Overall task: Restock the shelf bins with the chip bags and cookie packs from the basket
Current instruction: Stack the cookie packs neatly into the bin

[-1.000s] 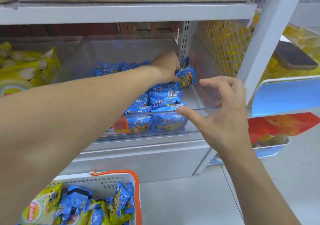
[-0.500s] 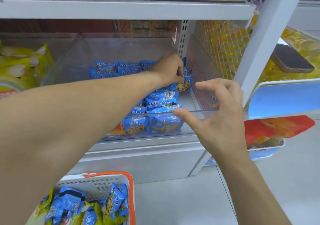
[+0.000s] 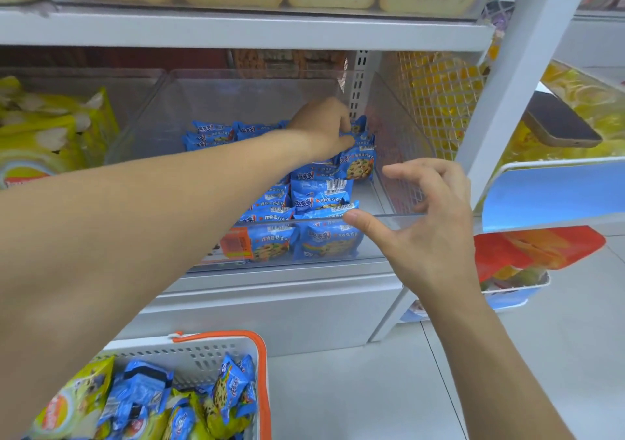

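Left hand [image 3: 324, 125] now deeper at the bin's back right, fingers curled on a cookie pack [image 3: 355, 165], standing it up instead of carrying it. Right hand [image 3: 429, 216] spread wide, empty, thumb at the clear bin [image 3: 399, 218] rim. Glossy crinkly packs and chip bags remain in the slotted plastic basket [image 3: 216, 348].

left hand [image 3: 324, 128] reached deeper to back right of clear bin [image 3: 399, 216] | cookie pack [image 3: 356, 165] it pinches now upright on pile, earlier lifted | view shifted slightly
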